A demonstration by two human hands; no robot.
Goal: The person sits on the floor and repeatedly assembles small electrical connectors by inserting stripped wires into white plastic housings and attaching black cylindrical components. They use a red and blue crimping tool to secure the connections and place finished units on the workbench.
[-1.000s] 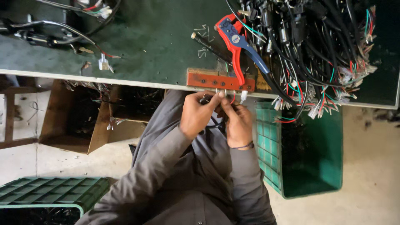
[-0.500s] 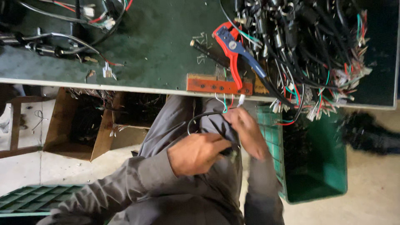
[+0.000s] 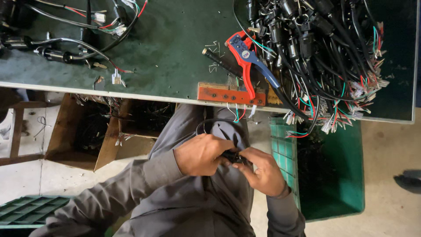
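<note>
Both hands meet over my lap, below the table edge. My left hand (image 3: 201, 153) and my right hand (image 3: 262, 170) together pinch a small black connector (image 3: 232, 156) on a thin black cable (image 3: 210, 123) that loops up toward the table. White, green and red wire ends (image 3: 239, 112) hang just under an orange metal bar (image 3: 230, 94) fixed at the table's front edge. A red-and-blue wire stripper (image 3: 247, 59) lies on the green table (image 3: 166, 48) above the bar.
A big heap of black cable harnesses with coloured wire ends (image 3: 324, 57) fills the table's right side. More cables (image 3: 66, 30) lie at the far left. A green crate (image 3: 324, 175) stands to my right, cardboard boxes (image 3: 109, 131) under the table, another green crate (image 3: 30, 210) bottom left.
My hands have dropped from the orange bar at the table edge down to my lap, bringing the cable with them. The view has shifted slightly.
</note>
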